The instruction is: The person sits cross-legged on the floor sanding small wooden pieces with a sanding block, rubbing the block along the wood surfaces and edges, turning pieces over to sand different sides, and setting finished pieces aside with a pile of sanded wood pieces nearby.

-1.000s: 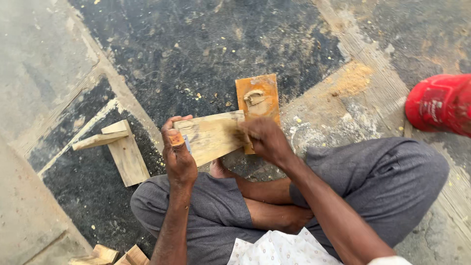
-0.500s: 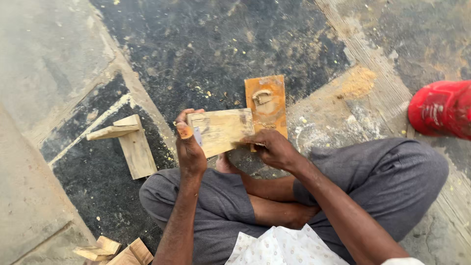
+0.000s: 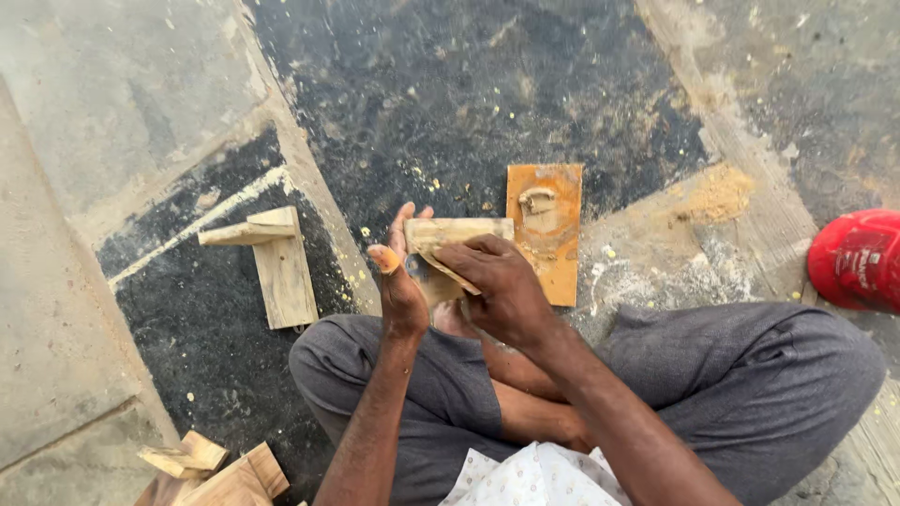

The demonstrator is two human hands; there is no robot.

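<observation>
Pale, flat wooden block (image 3: 457, 236) is what we are holding above our crossed legs, its long axis running left to right; our left hand (image 3: 401, 286) is cupping its left end, while our right hand (image 3: 497, 290) is pressing a folded tan sandpaper piece (image 3: 448, 270) against its near face.

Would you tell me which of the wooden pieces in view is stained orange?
The flat board on the ground just beyond the right hand. The block held in both hands and the T-shaped piece at left are pale bare wood.
</observation>
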